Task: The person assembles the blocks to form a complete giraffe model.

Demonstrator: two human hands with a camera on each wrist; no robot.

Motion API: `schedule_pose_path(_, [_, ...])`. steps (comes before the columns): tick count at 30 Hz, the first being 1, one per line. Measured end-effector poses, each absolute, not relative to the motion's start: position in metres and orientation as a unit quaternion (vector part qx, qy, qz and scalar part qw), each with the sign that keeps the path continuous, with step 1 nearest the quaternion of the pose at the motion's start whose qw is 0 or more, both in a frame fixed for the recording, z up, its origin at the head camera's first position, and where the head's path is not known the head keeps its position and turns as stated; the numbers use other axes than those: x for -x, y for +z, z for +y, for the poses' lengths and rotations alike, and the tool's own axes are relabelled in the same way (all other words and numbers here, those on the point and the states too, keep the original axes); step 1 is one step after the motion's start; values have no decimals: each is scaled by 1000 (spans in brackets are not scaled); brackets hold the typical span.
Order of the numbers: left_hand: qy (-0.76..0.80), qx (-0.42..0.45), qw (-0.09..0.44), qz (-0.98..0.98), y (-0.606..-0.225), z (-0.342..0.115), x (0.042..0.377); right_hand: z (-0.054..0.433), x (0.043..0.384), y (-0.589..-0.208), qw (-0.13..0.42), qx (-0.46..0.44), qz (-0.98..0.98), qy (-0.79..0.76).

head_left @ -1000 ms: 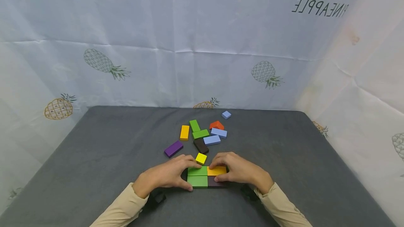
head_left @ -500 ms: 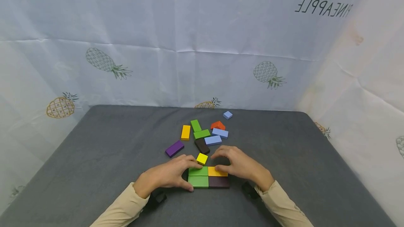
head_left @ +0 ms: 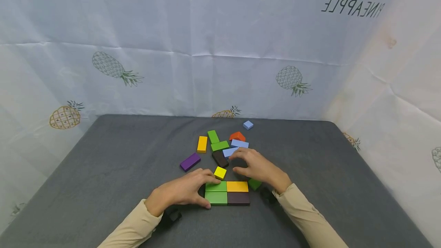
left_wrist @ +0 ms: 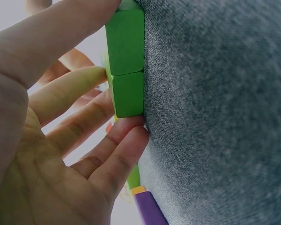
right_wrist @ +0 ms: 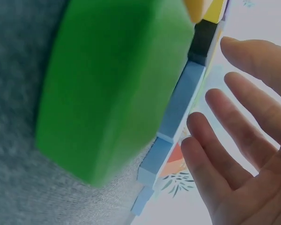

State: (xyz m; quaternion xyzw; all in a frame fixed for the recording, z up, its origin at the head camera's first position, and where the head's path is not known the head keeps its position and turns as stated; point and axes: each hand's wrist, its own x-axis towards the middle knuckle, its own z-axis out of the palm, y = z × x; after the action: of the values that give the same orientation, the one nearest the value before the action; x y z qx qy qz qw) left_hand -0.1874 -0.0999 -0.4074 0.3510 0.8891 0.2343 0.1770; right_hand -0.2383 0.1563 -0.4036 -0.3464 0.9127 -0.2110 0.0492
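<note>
Two green blocks (head_left: 216, 198), a yellow-orange block (head_left: 237, 186) and a dark brown block (head_left: 238, 198) lie edge to edge as a flat rectangle. My left hand (head_left: 184, 188) holds the green pair at its left end, thumb at the near side and fingers at the far side. The left wrist view shows the ends of these green blocks (left_wrist: 126, 42) between thumb and fingers. My right hand (head_left: 260, 167) hovers over the table with nothing in it, fingers loosely bent, near the light blue blocks (head_left: 230, 152). Under its wrist lies another green block (head_left: 254, 184).
Behind the rectangle lie a bright yellow block (head_left: 220, 172), a dark block (head_left: 219, 159), a purple block (head_left: 190, 162), an orange-yellow block (head_left: 202, 144), green blocks (head_left: 219, 146), a red-orange block (head_left: 237, 136) and a small blue block (head_left: 248, 124). The grey table (head_left: 138, 156) meets a pineapple-print curtain.
My right hand has let go of the rectangle's right end and moved away from me, toward the blue blocks, uncovering a green block beside the rectangle. My left hand stays in place.
</note>
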Motion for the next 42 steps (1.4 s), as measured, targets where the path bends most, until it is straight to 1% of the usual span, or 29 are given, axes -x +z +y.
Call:
schedule_pose_path(9, [234, -358, 172, 887, -407, -101, 187, 153, 253, -407, 48, 350, 916, -191])
schedule_pose_path(18, [236, -358, 172, 887, -408, -101, 187, 146, 261, -405, 66, 358, 918, -158])
schedule_pose_path(22, [238, -359, 171, 886, -408, -101, 187, 147, 262, -404, 74, 345, 922, -161])
schedule_pose_path(29, [237, -356, 169, 888, -407, -101, 186, 148, 262, -401, 73, 323, 929, -163])
schedule_pose_path(35, [234, -357, 168, 889, -406, -101, 186, 150, 261, -400, 89, 291, 937, -170])
schedule_pose_path(42, [233, -366, 156, 887, -408, -101, 186, 155, 257, -400, 70, 265, 944, -182])
